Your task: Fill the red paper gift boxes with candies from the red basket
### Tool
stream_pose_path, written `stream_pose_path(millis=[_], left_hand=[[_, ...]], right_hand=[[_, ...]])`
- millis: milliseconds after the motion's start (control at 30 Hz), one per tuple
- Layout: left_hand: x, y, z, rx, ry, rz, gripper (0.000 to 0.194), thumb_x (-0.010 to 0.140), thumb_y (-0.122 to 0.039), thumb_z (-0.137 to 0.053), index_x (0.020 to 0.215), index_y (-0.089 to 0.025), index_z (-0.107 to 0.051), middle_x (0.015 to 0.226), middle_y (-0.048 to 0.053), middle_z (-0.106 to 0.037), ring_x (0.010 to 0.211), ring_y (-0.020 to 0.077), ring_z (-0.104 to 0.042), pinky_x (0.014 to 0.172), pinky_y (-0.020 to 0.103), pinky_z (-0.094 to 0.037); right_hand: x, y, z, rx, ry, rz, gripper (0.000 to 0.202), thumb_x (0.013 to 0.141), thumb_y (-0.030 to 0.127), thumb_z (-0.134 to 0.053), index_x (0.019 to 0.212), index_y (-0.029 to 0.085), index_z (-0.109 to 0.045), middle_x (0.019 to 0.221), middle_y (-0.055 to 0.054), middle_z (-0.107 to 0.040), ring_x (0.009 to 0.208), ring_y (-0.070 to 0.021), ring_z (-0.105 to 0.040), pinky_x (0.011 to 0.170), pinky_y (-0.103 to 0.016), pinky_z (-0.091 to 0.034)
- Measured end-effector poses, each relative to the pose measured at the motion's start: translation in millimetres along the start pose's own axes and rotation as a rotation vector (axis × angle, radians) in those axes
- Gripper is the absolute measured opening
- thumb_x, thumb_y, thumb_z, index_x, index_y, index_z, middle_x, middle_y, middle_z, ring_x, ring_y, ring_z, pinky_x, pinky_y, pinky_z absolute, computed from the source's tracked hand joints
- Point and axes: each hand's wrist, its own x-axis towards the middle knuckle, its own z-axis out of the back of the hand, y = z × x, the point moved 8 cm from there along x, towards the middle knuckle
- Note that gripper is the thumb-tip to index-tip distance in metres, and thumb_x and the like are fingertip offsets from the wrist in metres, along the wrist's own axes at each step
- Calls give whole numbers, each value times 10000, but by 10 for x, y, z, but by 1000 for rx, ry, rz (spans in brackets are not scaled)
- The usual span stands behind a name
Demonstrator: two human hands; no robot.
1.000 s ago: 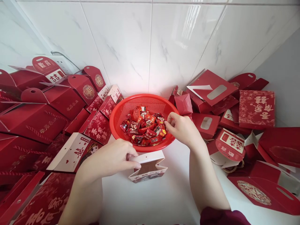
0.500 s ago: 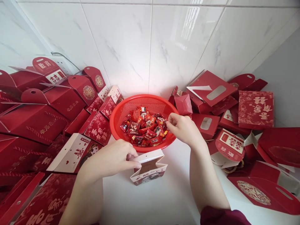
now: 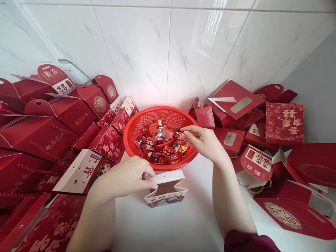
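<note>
A red mesh basket [image 3: 130, 141] stands near the wall and holds many wrapped candies [image 3: 168, 150]. In front of it, a small white and red paper box [image 3: 168, 190] stands with its top open. My left hand [image 3: 136, 175] pinches the box's left edge between thumb and fingers. My right hand [image 3: 198, 138] is over the basket's right rim, its fingers apart and nothing held in them. A blurred, shiny candy [image 3: 162, 135] shows above the middle of the pile, apart from my fingers.
Red gift boxes [image 3: 70, 112] with rope handles are stacked on the left. More red boxes [image 3: 285, 122] lie in a heap on the right. Behind is a white tiled wall [image 3: 141, 52]. The white table [image 3: 168, 227] shows between my forearms.
My right hand's fingers have spread from a pinch, and the hand has shifted slightly left. A blurred candy now shows over the pile. My left hand stays at the box.
</note>
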Motion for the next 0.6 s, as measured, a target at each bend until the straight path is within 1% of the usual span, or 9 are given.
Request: stream_pose_path(millis=[67, 167, 233, 300, 400, 467, 500, 567, 600], left_hand=[[-1, 4, 0, -5, -3, -2, 374, 805, -357, -584, 563, -169, -368, 542, -43, -321, 526, 96, -298, 543, 265, -204], [-3, 10, 14, -23, -22, 2, 353, 787, -349, -589, 555, -168, -394, 545, -39, -372, 527, 99, -325, 544, 263, -209], [-1, 12, 27, -51, -39, 3, 337, 771, -353, -597, 547, -168, -426, 550, -32, -409, 532, 104, -350, 541, 259, -215], [0, 27, 32, -91, -50, 19, 330, 760, -360, -602, 542, -168, -445, 544, -32, -404, 529, 105, -339, 525, 257, -203], [-11, 56, 26, -161, -54, 50, 306, 750, -354, -600, 547, -167, -467, 533, -39, -361, 520, 99, -289, 502, 256, -172], [-30, 68, 35, -194, -70, 62, 268, 743, -349, -595, 563, -164, -524, 533, -38, -364, 518, 99, -283, 500, 251, -178], [-43, 75, 47, -204, -83, 71, 249, 742, -346, -590, 577, -162, -559, 535, -36, -376, 519, 100, -292, 503, 248, -186], [-68, 91, 72, -215, -109, 88, 231, 744, -338, -577, 598, -161, -605, 538, -31, -398, 522, 105, -316, 508, 245, -195], [-78, 96, 83, -217, -119, 93, 229, 747, -333, -572, 602, -161, -614, 537, -29, -405, 524, 108, -328, 509, 245, -196]], right_hand=[[2, -29, 6, -55, -8, -19, 249, 939, 363, -481, 1061, 257, -672, 839, -4, -733, 682, -156, -675, 707, -279, -488], [-4, -65, 4, -136, 13, -23, 234, 943, 368, -475, 962, 255, -679, 802, 2, -726, 704, -163, -665, 721, -279, -480], [11, -77, -9, -158, 52, -16, 244, 948, 370, -463, 930, 253, -677, 838, 1, -728, 753, -168, -662, 726, -274, -474], [83, -68, -34, -194, 103, 5, 251, 951, 352, -454, 937, 246, -681, 911, -6, -730, 819, -173, -659, 741, -273, -467], [357, -46, -162, -287, 251, 26, 241, 946, 295, -459, 989, 225, -685, 1017, -20, -721, 915, -175, -648, 797, -274, -460], [629, -56, -320, -341, 388, 10, 230, 944, 278, -479, 998, 206, -691, 1057, -27, -712, 959, -176, -641, 844, -268, -458], [779, -69, -402, -360, 438, -6, 224, 943, 286, -500, 967, 192, -702, 1047, -36, -712, 960, -181, -642, 857, -269, -460], [1078, -120, -543, -395, 464, -52, 241, 947, 310, -529, 920, 146, -704, 1018, -75, -706, 940, -204, -646, 858, -295, -479], [1202, -165, -620, -413, 471, -77, 245, 948, 325, -544, 940, 133, -696, 1035, -86, -694, 944, -210, -644, 863, -315, -492]])
